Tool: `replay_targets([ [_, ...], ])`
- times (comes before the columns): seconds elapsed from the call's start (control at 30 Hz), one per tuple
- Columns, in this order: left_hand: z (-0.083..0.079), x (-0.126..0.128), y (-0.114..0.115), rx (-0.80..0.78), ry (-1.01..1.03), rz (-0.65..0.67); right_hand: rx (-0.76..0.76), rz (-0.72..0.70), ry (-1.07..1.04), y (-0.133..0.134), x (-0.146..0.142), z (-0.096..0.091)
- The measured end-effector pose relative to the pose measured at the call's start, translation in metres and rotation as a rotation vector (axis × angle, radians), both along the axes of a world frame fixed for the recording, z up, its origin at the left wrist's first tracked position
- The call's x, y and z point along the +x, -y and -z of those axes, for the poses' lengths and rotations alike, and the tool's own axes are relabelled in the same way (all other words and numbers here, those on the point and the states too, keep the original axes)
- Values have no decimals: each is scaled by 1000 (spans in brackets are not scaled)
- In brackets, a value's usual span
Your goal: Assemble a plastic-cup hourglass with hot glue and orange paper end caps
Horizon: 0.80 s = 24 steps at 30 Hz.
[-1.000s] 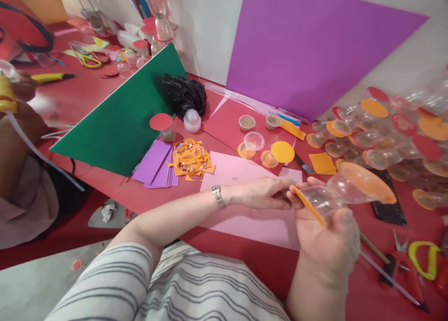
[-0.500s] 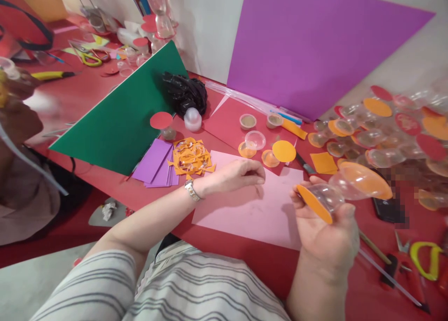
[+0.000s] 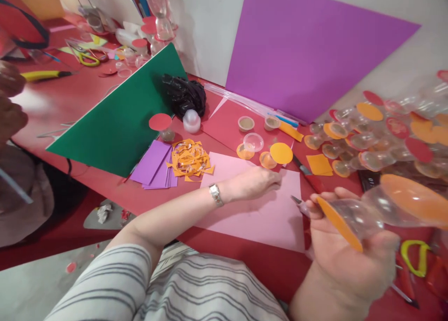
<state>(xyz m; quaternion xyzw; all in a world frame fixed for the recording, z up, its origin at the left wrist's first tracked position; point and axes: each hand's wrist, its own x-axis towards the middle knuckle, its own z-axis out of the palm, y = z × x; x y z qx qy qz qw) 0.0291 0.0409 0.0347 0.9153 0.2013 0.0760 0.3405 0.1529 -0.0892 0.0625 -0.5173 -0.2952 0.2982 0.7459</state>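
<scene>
My right hand wraps around an hourglass made of clear plastic cups, with orange discs on both ends. The hourglass lies on its side above the table's right part. My left hand, with a watch on the wrist, hovers over a pink sheet. Its fingers are curled together, and I see nothing in them. Beyond it are a yellow-orange disc, a clear cup and two cups with brownish filling. A pointed tool tip shows beside my right fingers.
Orange scraps and purple cards lie left. A green board stands by a black bag; a purple board leans on the wall. Several hourglasses crowd the right, near yellow-handled scissors. Another person's hand is far left.
My right hand has moved right with the hourglass. My left hand has shifted right over the pink sheet. The pointed tool tip has come into sight, and the view has shifted slightly.
</scene>
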Motion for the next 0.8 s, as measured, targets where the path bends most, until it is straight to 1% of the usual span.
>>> replay_targets([
  [0.03,2,-2,-1,92,-78,-37,22,34,5,0,2,-1],
  [0.1,5,-4,-1,246,-180,-70,52,84,2,-3,6,0],
  [0.2,3,3,4,312,-208,-52,67,131,-9,-8,8,6],
  [0.33,1,24,7,325,-246,0,40,110,-29,-13,8,20],
  [0.43,6,36,6,308,-264,45,30,111,-54,-15,10,29],
  [0.53,12,44,3,316,-254,56,22,119,-47,-16,12,36],
  [0.63,14,49,3,307,-258,37,20,106,-31,-16,13,40],
  [0.7,11,47,5,280,-262,3,14,89,-38,-16,12,42],
  [0.77,6,38,8,252,-256,-73,3,68,-55,-15,12,44],
  [0.8,3,30,9,229,-252,-126,-4,59,-62,-15,12,44],
])
